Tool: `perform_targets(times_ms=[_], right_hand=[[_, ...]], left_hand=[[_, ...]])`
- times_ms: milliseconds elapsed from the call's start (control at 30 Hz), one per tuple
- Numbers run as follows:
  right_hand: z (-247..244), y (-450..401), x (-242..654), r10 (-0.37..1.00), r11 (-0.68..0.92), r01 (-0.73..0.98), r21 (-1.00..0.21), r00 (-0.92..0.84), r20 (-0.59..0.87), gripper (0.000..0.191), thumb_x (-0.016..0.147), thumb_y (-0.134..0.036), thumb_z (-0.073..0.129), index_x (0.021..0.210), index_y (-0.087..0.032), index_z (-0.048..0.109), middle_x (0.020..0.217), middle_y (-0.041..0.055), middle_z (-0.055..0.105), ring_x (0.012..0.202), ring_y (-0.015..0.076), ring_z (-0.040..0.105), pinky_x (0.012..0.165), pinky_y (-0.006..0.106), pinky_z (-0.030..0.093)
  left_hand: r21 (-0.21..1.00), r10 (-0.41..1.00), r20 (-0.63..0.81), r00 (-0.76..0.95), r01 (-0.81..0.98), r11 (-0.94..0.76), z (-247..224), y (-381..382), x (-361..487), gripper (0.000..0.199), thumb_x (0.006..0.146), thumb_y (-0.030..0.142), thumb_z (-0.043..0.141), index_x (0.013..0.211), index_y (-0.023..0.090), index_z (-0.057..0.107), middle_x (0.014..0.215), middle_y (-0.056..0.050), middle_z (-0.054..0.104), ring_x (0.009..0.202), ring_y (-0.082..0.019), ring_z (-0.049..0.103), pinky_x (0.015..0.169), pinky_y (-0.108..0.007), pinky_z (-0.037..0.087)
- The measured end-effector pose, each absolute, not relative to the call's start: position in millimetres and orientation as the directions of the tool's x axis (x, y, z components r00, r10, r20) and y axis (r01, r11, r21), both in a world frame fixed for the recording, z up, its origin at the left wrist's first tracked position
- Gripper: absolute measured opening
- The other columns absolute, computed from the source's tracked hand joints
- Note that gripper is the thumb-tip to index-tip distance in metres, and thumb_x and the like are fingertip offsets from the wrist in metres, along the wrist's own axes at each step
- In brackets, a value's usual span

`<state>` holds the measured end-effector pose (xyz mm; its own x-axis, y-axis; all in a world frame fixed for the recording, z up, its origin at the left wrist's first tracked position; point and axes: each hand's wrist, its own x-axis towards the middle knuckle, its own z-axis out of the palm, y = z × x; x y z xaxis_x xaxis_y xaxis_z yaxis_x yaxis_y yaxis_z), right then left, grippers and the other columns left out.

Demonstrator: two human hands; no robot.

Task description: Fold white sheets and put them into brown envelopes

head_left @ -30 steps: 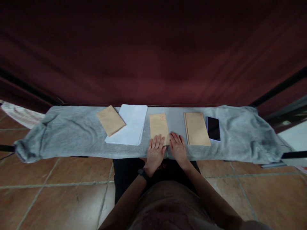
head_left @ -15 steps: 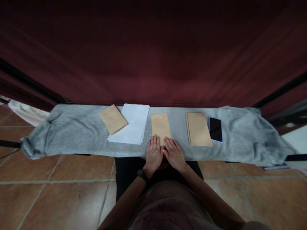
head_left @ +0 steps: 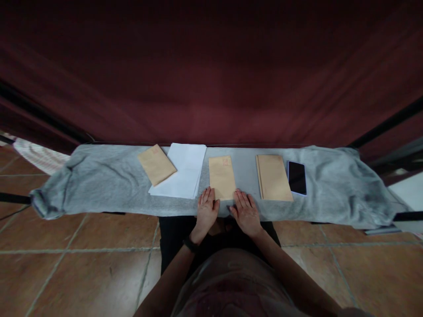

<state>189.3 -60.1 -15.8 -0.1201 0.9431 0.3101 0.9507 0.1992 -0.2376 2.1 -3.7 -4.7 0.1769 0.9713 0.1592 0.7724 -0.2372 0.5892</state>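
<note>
A brown envelope (head_left: 222, 176) with a red-printed corner lies flat on the grey cloth in front of me. My left hand (head_left: 207, 211) rests palm down at its lower left corner, fingers stretched out. At its lower right corner lies my right hand (head_left: 246, 213), flat, with the thumb apart from the fingers. Neither hand holds anything. To the left, white paper sheets (head_left: 187, 169) lie with another brown envelope (head_left: 155, 165) overlapping their left side. A stack of brown envelopes (head_left: 274, 178) sits to the right.
A dark-screened phone (head_left: 297, 178) lies right of the envelope stack. Grey cloth (head_left: 109, 180) covers the narrow surface. Behind it hangs a dark red curtain (head_left: 211, 88), with dark bars at both sides. The tiled floor (head_left: 109, 264) shows below.
My hands have moved apart, from the envelope's lower part out to its two lower corners. The envelope's lower edge is now uncovered.
</note>
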Motion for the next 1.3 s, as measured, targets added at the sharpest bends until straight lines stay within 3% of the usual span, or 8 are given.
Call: perform_targets(times_ms=[200, 300, 667, 867, 1000, 1100, 1167, 1300], right_hand=[[-14.3, -60.4, 186.8, 0.938, 0.185, 0.952, -0.244, -0.097, 0.332, 0.06, 0.104, -0.035, 0.044, 0.158, -0.012, 0.031, 0.156, 0.0165, 0.043, 0.143, 0.03, 0.044, 0.121, 0.051, 0.027], [-13.8, -60.2, 186.3, 0.936, 0.184, 0.955, -0.234, -0.098, 0.337, 0.06, 0.104, -0.036, 0.044, 0.158, -0.012, 0.032, 0.157, 0.0164, 0.043, 0.143, 0.0298, 0.045, 0.121, 0.051, 0.027], [-16.6, -60.2, 184.0, 0.941, 0.158, 0.96, -0.231, -0.076, 0.33, 0.058, 0.103, -0.035, 0.044, 0.156, -0.012, 0.036, 0.157, 0.0156, 0.044, 0.145, 0.0294, 0.043, 0.122, 0.051, 0.026], [-11.4, -56.2, 181.3, 0.947, 0.129, 0.952, -0.279, -0.035, 0.32, 0.058, 0.102, -0.03, 0.044, 0.157, -0.013, 0.035, 0.155, 0.0144, 0.047, 0.144, 0.0288, 0.043, 0.121, 0.051, 0.028], [-0.7, -47.4, 182.7, 0.959, 0.107, 0.933, -0.345, -0.005, 0.283, 0.056, 0.099, -0.021, 0.042, 0.155, -0.014, 0.04, 0.15, 0.0142, 0.054, 0.133, 0.0293, 0.054, 0.112, 0.046, 0.041], [7.8, -39.1, 186.0, 0.966, 0.084, 0.891, -0.447, 0.037, 0.255, 0.05, 0.098, -0.018, 0.038, 0.146, -0.017, 0.053, 0.138, 0.0146, 0.064, 0.12, 0.0286, 0.062, 0.103, 0.043, 0.05], [11.8, -33.7, 188.1, 0.961, 0.051, 0.783, -0.62, 0.131, 0.245, 0.044, 0.101, -0.025, 0.037, 0.137, -0.019, 0.061, 0.13, 0.0139, 0.068, 0.114, 0.0274, 0.066, 0.099, 0.041, 0.053], [15.9, -26.9, 185.7, 0.922, -0.075, 0.233, -0.97, 0.386, 0.021, 0.042, 0.097, -0.051, 0.049, 0.107, -0.019, 0.073, 0.104, 0.0105, 0.077, 0.095, 0.0264, 0.072, 0.086, 0.038, 0.057]], left_hand=[[0.897, 0.999, 0.052, 0.005, 0.439, -0.049, -0.5, 15.5, 7.1, 0.039, 0.084, 0.033, 0.069, 0.12, 0.02, 0.07, 0.131, -0.013, 0.065, 0.125, -0.028, 0.059, 0.111, -0.044, 0.042], [0.97, 0.993, -0.068, -0.101, 0.225, 0.089, 2.6, 18.1, 13.4, 0.034, 0.081, 0.033, 0.071, 0.113, 0.02, 0.072, 0.12, -0.01, 0.068, 0.117, -0.025, 0.061, 0.105, -0.04, 0.046], [0.935, 0.907, -0.347, -0.238, -0.161, 0.316, 23.3, 25.3, 14.3, 0.045, 0.061, 0.03, 0.083, 0.102, 0.018, 0.07, 0.083, -0.001, 0.068, 0.075, -0.014, 0.061, 0.07, -0.026, 0.046], [0.941, 0.936, -0.325, -0.132, -0.14, 0.307, 37.9, 22.8, 16.4, 0.027, 0.062, 0.027, 0.078, 0.087, 0.017, 0.073, 0.064, 0.003, 0.063, 0.055, -0.01, 0.051, 0.055, -0.023, 0.04], [0.969, 0.973, -0.228, -0.029, -0.107, 0.224, 50.5, 13.2, 27.6, 0.02, 0.069, 0.027, 0.075, 0.087, 0.02, 0.073, 0.065, 0.004, 0.064, 0.056, -0.01, 0.053, 0.056, -0.023, 0.043], [0.966, 0.976, -0.211, 0.05, -0.142, 0.216, 55.5, 8.5, 34.8, 0.029, 0.077, 0.04, 0.075, 0.098, 0.019, 0.073, 0.077, -0.001, 0.069, 0.067, -0.013, 0.062, 0.063, -0.024, 0.049], [0.942, 0.966, -0.251, 0.06, -0.214, 0.258, 54.5, 6.4, 37.5, 0.041, 0.082, 0.051, 0.072, 0.107, 0.018, 0.071, 0.094, -0.007, 0.073, 0.083, -0.017, 0.068, 0.073, -0.028, 0.054], [0.886, 0.924, -0.37, 0.096, -0.263, 0.383, 44.2, 1.0, 43.0, 0.053, 0.076, 0.052, 0.081, 0.115, 0.018, 0.068, 0.104, -0.01, 0.074, 0.091, -0.021, 0.071, 0.079, -0.033, 0.057]])
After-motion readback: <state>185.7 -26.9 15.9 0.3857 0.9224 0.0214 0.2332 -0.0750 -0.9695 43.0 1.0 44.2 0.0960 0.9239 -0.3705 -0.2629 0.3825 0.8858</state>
